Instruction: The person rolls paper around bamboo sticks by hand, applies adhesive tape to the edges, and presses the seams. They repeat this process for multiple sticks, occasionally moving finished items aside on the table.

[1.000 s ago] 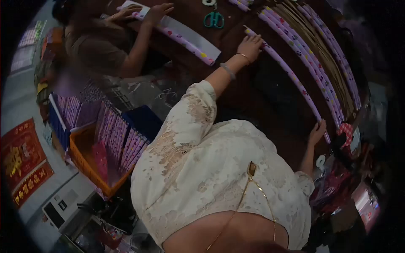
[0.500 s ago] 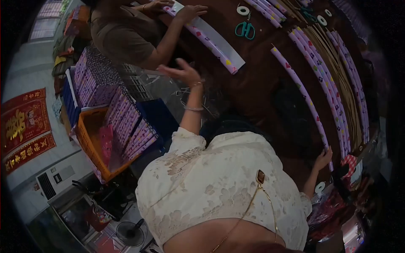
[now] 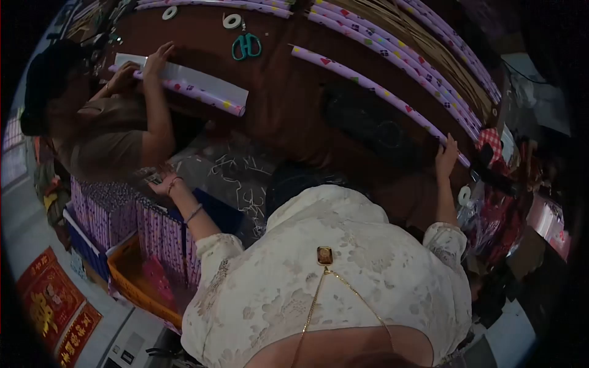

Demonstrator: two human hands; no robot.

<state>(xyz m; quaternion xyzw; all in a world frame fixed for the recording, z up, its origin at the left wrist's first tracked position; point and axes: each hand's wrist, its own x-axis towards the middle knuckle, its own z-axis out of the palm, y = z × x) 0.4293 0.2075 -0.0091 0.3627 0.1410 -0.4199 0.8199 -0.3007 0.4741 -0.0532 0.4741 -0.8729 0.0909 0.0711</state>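
A long, thin roll of purple patterned wrapping paper (image 3: 368, 89) lies slantwise on the brown-covered table (image 3: 270, 86). My right hand (image 3: 446, 158) has its fingers closed around the roll near its lower right end. Away to the left, my left hand (image 3: 162, 181) is held out over the floor, palm up and a little blurred, its fingers apart with nothing visible in them. It is closest to the stacked purple patterned packs (image 3: 101, 205) and to the other person's arm.
Another person (image 3: 110, 147) handles a partly unrolled purple sheet (image 3: 202, 95) at the table's left. Teal scissors (image 3: 246, 46) and tape rolls (image 3: 232, 21) lie beyond. Several more rolls (image 3: 399, 61) and brown sticks (image 3: 423, 37) line the back. An orange crate (image 3: 132, 279) stands low left.
My view has turned, shifting the table scene leftward and upward. My left hand has moved down and outward, toward the stacked packs. The right hand stays on the roll's end.
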